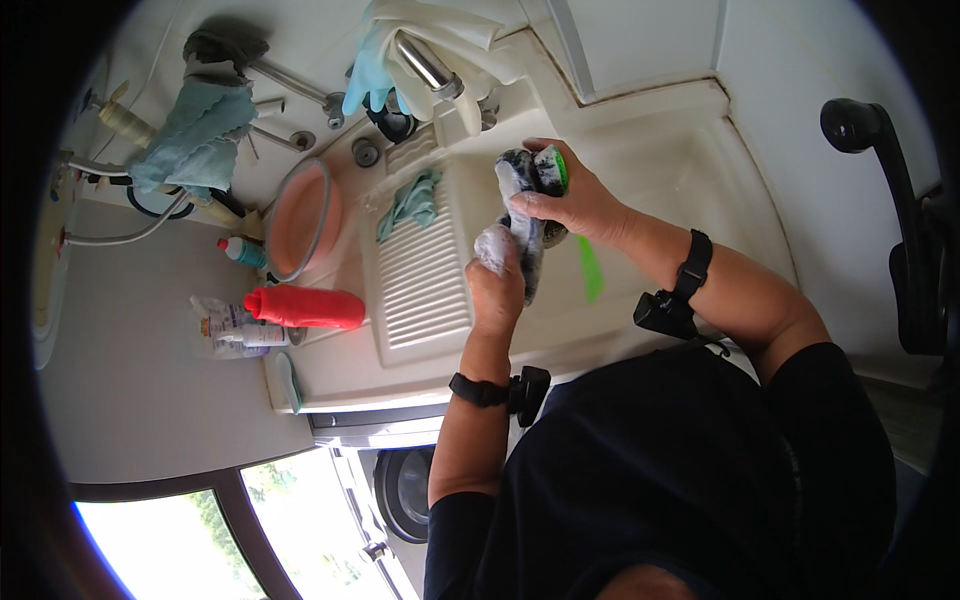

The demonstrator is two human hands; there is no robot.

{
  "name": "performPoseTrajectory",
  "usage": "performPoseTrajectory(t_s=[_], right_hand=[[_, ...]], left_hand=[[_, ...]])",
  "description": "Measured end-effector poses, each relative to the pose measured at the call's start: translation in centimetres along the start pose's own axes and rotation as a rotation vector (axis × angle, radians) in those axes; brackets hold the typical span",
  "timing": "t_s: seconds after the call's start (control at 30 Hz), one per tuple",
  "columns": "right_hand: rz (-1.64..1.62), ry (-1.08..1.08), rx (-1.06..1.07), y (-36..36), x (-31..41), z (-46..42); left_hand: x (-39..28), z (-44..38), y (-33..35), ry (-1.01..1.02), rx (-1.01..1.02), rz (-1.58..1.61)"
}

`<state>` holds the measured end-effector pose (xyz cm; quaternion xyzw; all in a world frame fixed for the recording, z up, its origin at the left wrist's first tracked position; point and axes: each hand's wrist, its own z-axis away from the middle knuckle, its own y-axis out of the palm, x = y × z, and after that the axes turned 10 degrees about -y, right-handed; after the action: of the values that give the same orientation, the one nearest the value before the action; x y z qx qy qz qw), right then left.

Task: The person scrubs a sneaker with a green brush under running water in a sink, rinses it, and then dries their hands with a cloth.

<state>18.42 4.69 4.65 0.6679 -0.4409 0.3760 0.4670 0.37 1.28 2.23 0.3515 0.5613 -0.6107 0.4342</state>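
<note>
Over the cream laundry sink (675,255), a dark, foam-covered article (525,217), apparently a shoe, is gripped between both my hands. My left hand (499,281) closes on its lower part, with thick white foam over the fingers. My right hand (581,199) holds the upper part, the thumb lying across the front. Beside the right fingers, the article shows a bright green part (553,169) speckled with suds. A bright green strip (590,271) shows below my right hand, against the basin; whether it joins the article is hidden.
Left of the hands, a teal cloth (412,204) lies on the ribbed washboard (424,281). A pink basin (304,217), red bottle (307,306), pump bottle (255,335) and brush (289,382) stand or lie farther left. Rubber gloves (375,67) hang by the metal faucet (427,64).
</note>
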Motion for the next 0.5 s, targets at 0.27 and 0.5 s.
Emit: performPoseTrajectory(t_s=[0.27,0.5], right_hand=[[-0.129,-0.14,0.129,-0.9,-0.3,0.6],[0.154,-0.284,0.096,-0.8,-1.2,1.3]], left_hand=[[-1.5,0.1,-0.9,-0.397,0.769,1.281],[-1.0,0.3,2.0,-0.234,0.482,0.942]])
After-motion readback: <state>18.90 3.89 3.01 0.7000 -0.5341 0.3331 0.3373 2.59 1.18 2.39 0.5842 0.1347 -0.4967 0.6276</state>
